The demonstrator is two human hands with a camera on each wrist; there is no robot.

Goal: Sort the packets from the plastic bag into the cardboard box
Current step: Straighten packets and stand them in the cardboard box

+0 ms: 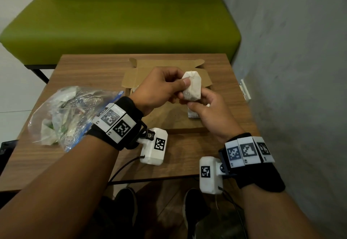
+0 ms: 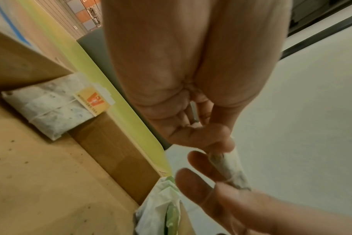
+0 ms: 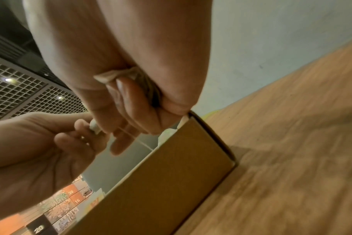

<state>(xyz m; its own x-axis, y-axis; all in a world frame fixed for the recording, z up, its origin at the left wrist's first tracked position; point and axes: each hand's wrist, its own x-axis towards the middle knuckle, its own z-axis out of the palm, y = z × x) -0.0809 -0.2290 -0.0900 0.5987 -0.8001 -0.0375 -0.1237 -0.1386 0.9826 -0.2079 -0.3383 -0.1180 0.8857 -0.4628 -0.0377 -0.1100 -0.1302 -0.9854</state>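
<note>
Two hands meet over the open cardboard box, and I see both on one white packet held above it. My left hand pinches the packet's upper part, thumb pressed on its face with the fingers curled behind. My right hand grips its lower end from underneath, fingers wrapped round it.

One cardboard box sits on the wooden worktop, lid flaps folded back. From the left wrist view I count two packets inside: one white tea bag tied with string, lying against the box wall, and one pale packet with green at the lower edge. The tea bag's tag is orange and yellow with a large "W"; the small print ends in "TEA", the rest too blurred to read.

One clear plastic bag with a blue zip strip lies on the worktop left of the box, crumpled and holding more packets; I cannot count them. One green bench stands beyond the worktop.
</note>
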